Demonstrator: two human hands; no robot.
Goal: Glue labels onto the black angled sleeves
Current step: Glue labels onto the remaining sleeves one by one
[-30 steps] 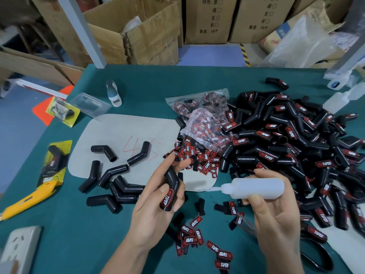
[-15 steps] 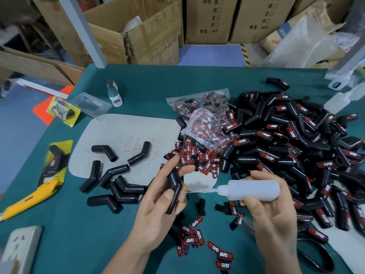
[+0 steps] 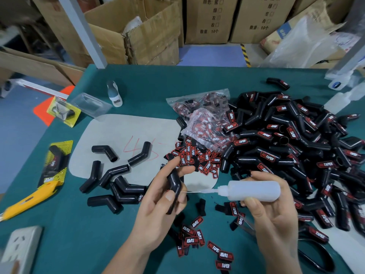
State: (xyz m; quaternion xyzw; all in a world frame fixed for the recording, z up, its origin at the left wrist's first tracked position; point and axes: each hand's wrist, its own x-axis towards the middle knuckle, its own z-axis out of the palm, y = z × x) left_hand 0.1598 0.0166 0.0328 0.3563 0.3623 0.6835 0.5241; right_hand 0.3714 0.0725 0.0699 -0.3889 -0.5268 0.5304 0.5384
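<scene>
Centrally, one black angled sleeve (image 3: 173, 189) sits upright in the left hand (image 3: 158, 206), above the green table (image 3: 69, 244). Thumb presses its lower leg from the near side; the curled fingers (image 3: 180, 198) back it from the far side. Index finger lies along the upper leg, tip extended past the sleeve's top end. Grip is closed around the sleeve; the bend points toward the right hand.

Right hand (image 3: 274, 210) is wrapped around a white squeeze bottle (image 3: 254, 190), held level. Its thin nozzle tip reaches the sleeve at the bend; whether it touches, cannot tell.

Loose labels (image 3: 192, 236), red and black, lie on the table just below and between the two hands. More labels (image 3: 199, 159) are heaped just beyond the left fingertips, beside a clear bag (image 3: 205, 123) of the same.

Left of the held sleeve, a small group of unlabelled sleeves (image 3: 116, 186) lies partly on a grey sheet (image 3: 126, 131) marked in red. To the right, well apart from that group, a large pile of labelled sleeves (image 3: 292, 151) covers the table.

Near left edge: yellow knife (image 3: 29, 200), white socket (image 3: 21, 248).
</scene>
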